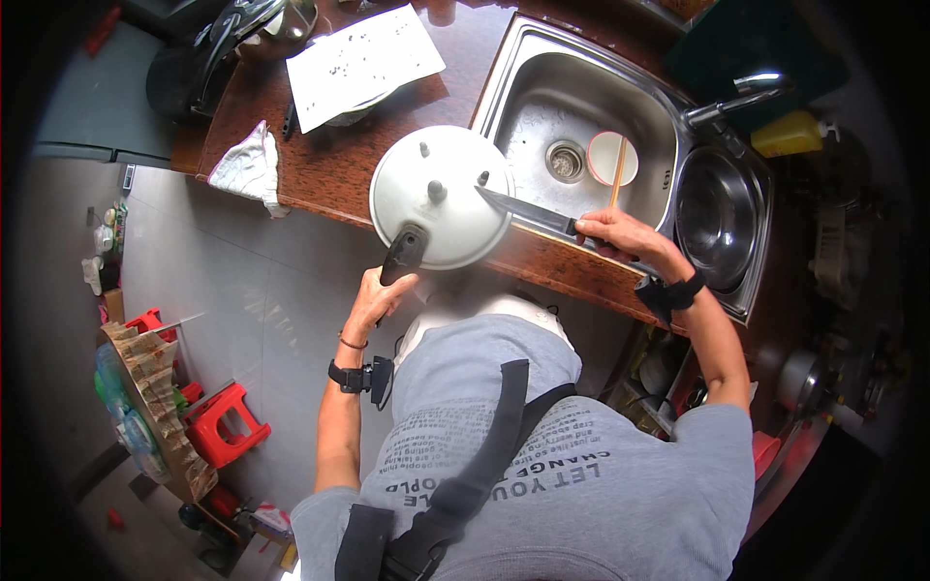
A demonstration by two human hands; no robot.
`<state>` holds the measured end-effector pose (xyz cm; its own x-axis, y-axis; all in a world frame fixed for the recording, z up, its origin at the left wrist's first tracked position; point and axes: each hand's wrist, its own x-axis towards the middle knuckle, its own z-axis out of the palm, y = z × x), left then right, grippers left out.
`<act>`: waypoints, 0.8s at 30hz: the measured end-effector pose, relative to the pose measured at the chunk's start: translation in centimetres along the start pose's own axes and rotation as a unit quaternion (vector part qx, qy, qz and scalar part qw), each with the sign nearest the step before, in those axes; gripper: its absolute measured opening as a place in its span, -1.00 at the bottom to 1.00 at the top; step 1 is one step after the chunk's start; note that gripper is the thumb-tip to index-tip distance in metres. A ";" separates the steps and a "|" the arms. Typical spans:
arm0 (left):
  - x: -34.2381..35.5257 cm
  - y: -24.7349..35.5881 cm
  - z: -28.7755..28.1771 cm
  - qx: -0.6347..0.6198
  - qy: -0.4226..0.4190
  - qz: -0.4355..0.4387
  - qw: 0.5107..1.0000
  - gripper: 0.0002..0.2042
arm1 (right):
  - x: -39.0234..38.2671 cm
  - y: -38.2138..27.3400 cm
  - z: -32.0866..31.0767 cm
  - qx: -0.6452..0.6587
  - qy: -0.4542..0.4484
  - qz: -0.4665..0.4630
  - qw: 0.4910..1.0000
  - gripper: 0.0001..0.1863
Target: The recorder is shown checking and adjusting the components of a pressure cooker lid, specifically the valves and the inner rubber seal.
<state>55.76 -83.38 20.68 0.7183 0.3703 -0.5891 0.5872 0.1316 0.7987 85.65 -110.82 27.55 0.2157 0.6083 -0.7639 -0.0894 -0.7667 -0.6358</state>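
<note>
My left hand (373, 298) is closed round the black handle (405, 250) of a round, pale pressure cooker lid (460, 232). Over the counter's front edge, beside the sink, the lid is held top side up, with small knobs or valves showing on it. In my right hand (620, 234) is a kitchen knife (528, 209), gripped by its dark handle. Its blade points left across the lid, and the tip is at a small valve (482, 178) near the lid's right side; whether it touches I cannot tell.
Inside the steel sink (542, 73) sits a bowl (603, 155) with chopsticks (618, 179) across it. A metal basin (719, 221) and a faucet (736, 100) are on the right. Left on the counter lie a white spotted sheet (368, 58) and a cloth (250, 169). Red stools (225, 426) stand behind left.
</note>
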 end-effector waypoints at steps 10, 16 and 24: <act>0.3 -0.4 -0.1 -0.010 -0.004 -0.005 1.000 -0.70 | -2.9 1.0 2.3 -0.250 0.301 -0.157 0.907 -0.68; 0.0 0.0 -0.2 0.003 -0.018 -0.008 1.000 -0.70 | -2.9 2.0 2.7 -0.247 0.360 -0.129 0.890 -0.70; 0.3 -0.3 -0.2 -0.018 -0.013 -0.010 1.000 -0.68 | -2.1 3.9 4.5 -0.189 0.362 -0.123 0.904 -0.70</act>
<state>55.68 -83.13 20.28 0.7166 0.3425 -0.6076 0.5879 0.1722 0.7904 80.49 -114.15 26.16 0.7764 0.5808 -0.2448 0.3572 -0.7255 -0.5883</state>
